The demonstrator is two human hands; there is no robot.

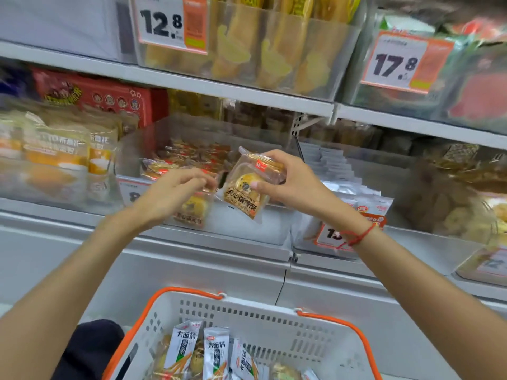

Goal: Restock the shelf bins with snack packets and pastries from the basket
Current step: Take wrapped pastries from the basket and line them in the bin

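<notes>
Pastry packet (248, 185): clear glossy plastic film, printed. Shelf bin (192, 133): transparent smooth plastic, slightly hazy. Basket (274, 319): matt white perforated plastic, with an orange plastic handle (189, 291). Snack packets (215, 349): glossy silvery-white film. Shelf edge (219, 86): smooth white-painted surface. Price tags (172, 23): paper-like cards.

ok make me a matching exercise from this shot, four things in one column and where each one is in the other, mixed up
Things:
1. clear-wrapped round yellow pastry packet
2. white plastic basket with orange handles
3. orange-edged 12.8 price tag
4. thin red string bracelet

Places:
A. on the right wrist
B. on the front of an upper-shelf clear bin
C. pinched in the right hand
D. bottom of the view, below both arms

Pairs: 1-C, 2-D, 3-B, 4-A
</notes>
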